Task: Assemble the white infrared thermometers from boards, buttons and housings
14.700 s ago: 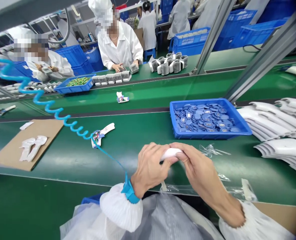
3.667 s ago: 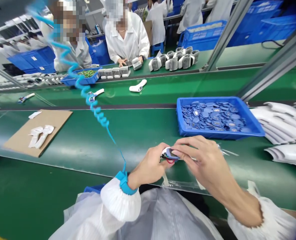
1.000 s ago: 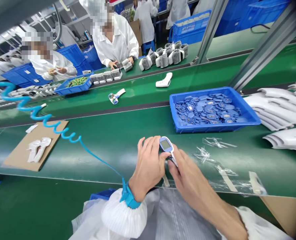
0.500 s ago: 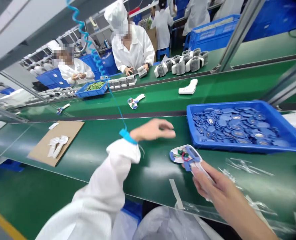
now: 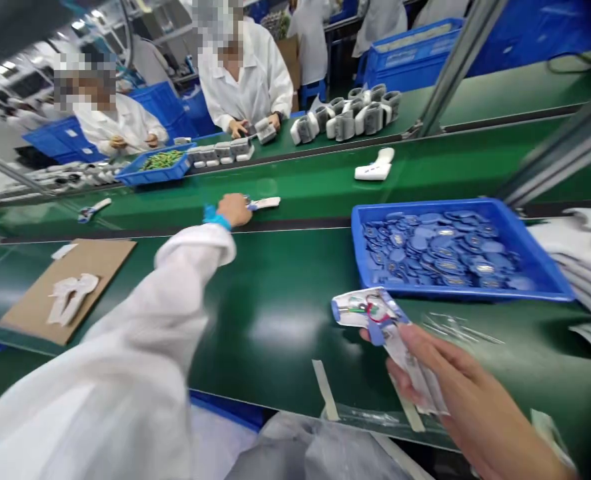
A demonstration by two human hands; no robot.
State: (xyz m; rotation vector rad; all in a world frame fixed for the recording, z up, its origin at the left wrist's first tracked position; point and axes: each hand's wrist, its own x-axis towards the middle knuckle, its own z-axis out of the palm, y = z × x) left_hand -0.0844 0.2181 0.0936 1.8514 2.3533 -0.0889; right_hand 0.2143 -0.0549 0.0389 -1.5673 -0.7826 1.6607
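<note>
My right hand (image 5: 455, 380) grips the white handle of a half-assembled gun-shaped thermometer (image 5: 370, 310). Its open head shows red and green wires and blue parts, held above the green bench. Stretched out over the conveyor belt, my left hand (image 5: 235, 209) wears a blue wrist strap (image 5: 216, 217). Its fingers close around the head end of a second gun-shaped thermometer (image 5: 266, 203), hiding that end; the white handle points right. The fingertips themselves are hidden.
A blue tray (image 5: 358, 250) of blue oval parts stands right of centre. White housings lie on a cardboard sheet (image 5: 102, 267) at left. Another white housing (image 5: 375, 167) and a thermometer (image 5: 94, 210) rest on the belt. Metal posts rise at right; co-workers sit opposite.
My left hand has moved forward and left, from above the bench to the thermometer on the belt. My right hand still holds its thermometer. The view has shifted to the right.
</note>
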